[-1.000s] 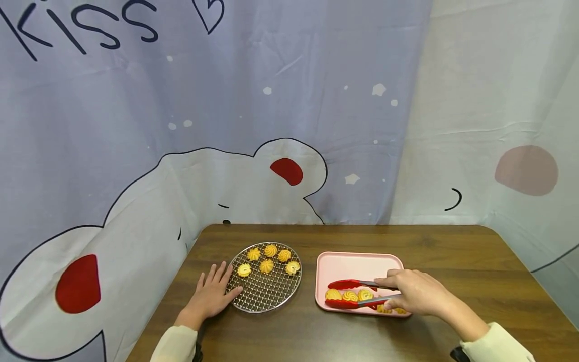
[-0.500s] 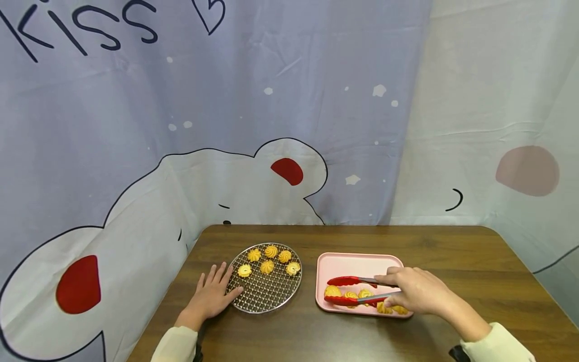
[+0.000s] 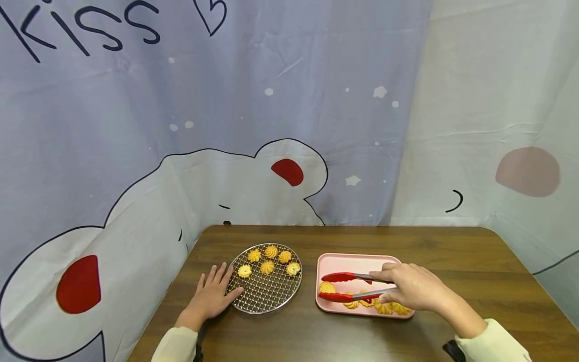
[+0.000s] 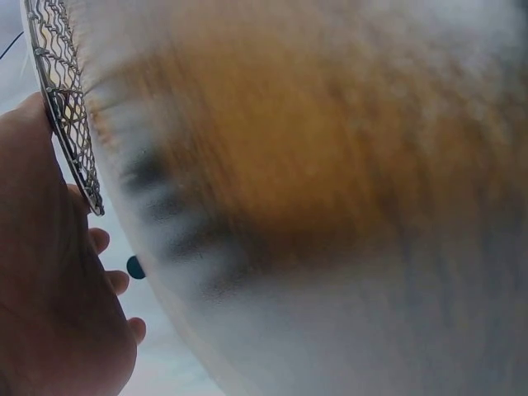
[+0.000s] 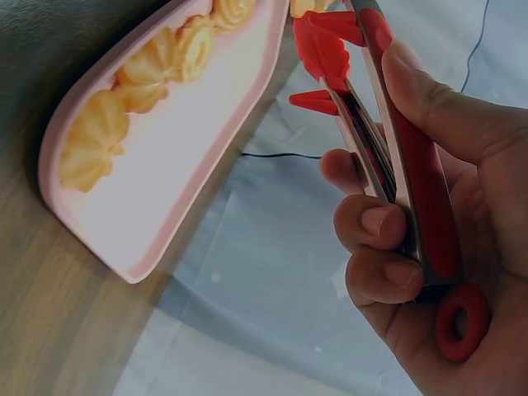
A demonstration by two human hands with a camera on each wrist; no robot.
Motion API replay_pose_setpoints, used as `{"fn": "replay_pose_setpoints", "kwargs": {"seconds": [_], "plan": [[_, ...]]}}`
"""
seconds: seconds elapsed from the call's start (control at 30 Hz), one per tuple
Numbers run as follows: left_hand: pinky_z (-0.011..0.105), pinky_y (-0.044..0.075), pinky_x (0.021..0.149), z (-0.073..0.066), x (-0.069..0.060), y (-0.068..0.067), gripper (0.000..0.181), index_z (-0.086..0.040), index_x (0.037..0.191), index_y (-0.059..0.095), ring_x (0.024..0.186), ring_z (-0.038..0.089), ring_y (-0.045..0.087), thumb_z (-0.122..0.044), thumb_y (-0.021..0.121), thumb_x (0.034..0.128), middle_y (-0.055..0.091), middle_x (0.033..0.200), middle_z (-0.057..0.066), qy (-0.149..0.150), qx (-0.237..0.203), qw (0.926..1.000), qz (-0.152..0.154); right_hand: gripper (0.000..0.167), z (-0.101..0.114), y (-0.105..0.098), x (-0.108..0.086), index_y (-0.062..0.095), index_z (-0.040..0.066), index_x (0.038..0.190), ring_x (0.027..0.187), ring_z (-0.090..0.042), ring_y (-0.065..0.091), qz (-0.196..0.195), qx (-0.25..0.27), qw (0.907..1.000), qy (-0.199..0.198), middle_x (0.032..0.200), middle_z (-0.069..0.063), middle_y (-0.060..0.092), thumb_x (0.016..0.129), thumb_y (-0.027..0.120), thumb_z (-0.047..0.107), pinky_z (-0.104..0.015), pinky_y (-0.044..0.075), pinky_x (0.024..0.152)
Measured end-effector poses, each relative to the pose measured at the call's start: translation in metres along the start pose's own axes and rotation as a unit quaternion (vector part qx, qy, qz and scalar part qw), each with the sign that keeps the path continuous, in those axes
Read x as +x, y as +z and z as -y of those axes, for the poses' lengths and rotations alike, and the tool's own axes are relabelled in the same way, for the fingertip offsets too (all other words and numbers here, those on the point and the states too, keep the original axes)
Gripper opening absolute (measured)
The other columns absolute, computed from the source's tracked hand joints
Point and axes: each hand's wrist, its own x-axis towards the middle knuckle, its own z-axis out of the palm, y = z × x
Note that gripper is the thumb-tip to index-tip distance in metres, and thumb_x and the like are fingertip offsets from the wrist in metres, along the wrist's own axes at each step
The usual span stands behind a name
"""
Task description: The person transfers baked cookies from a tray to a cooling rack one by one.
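Note:
My right hand (image 3: 413, 286) grips red-tipped metal tongs (image 3: 348, 297), fingers curled round the handles in the right wrist view. The tong tips are spread over the left part of a pink tray (image 3: 350, 262). A swirled yellow cookie (image 3: 327, 287) lies between the tips at the tray's left end; whether they touch it I cannot tell. More cookies (image 3: 383, 306) line the tray's near edge, partly hidden by tongs and hand. My left hand (image 3: 210, 296), fingers straight and spread, rests at the left rim of a round wire rack (image 3: 267, 294).
Several swirled cookies (image 3: 267, 267) sit on the rack's far half. Rack and tray stand apart on a brown wooden table (image 3: 307, 332). A printed curtain (image 3: 353, 125) hangs right behind the table's far edge.
My right hand and the tongs have shifted slightly left and away from me. The tips now flank the leftmost cookie, and the cookies behind them show more. My left hand stays put.

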Motion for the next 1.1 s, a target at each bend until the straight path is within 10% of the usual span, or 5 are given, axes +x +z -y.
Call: {"fn": "replay_pose_setpoints", "kwargs": {"seconds": [1.1], "plan": [[0.071, 0.004, 0.117, 0.002, 0.002, 0.003, 0.085, -0.006, 0.16, 0.03, 0.152, 0.049, 0.011, -0.066, 0.043, 0.1005, 0.019, 0.166, 0.022, 0.011, -0.002, 0.9999, -0.011, 0.051, 0.027, -0.004, 0.038, 0.074, 0.021, 0.127, 0.076, -0.007, 0.061, -0.006, -0.005, 0.9994, -0.034, 0.103, 0.009, 0.068, 0.083, 0.081, 0.044, -0.028, 0.046, 0.056]]}}
